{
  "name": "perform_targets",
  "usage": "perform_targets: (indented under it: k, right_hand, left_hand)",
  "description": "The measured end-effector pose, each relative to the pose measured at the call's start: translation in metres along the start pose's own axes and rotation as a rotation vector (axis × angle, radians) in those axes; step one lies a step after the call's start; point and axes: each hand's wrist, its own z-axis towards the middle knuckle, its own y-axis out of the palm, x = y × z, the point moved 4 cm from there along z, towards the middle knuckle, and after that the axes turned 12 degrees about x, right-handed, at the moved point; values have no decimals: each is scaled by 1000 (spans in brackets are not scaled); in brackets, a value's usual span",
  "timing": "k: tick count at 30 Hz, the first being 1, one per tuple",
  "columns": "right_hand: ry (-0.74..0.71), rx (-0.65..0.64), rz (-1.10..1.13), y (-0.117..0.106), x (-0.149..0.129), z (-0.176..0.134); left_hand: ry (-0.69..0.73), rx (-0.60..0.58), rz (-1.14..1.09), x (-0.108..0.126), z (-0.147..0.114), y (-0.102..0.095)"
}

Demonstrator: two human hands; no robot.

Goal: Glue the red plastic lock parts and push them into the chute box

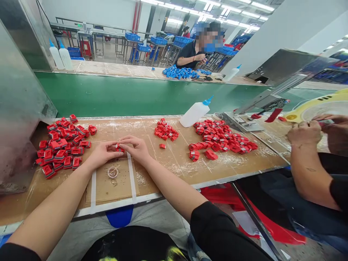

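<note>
The person's left hand (104, 155) and right hand (137, 148) pinch one small red piece (119, 147) between their fingertips, above the far end of the taped cardboard (106, 190), but how tight the pinch is cannot be told. If the fingers slip, the small red piece could drop and bounce away, maybe into the little heap of red parts (166, 130) to the right, where it would be hard to find again. The tiny cup (112, 177) sits just on the near side of the hands, so a low wrist could bump it and spill what is inside.
</note>
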Motion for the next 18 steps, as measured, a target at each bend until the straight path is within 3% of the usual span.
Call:
perform_targets:
  k: [6,12,18]
  right_hand:
    - [-122,-20,-52,-5,-4,-1]
    - [-272,-153,-27,0,-7,-5]
    - [-52,-165,59,4,-5,-5]
  left_hand:
    - [-11,30,-125,-4,0,-3]
    - [-22,46,-174,1,-3,-8]
    - [-26,171,-189,7,-3,-7]
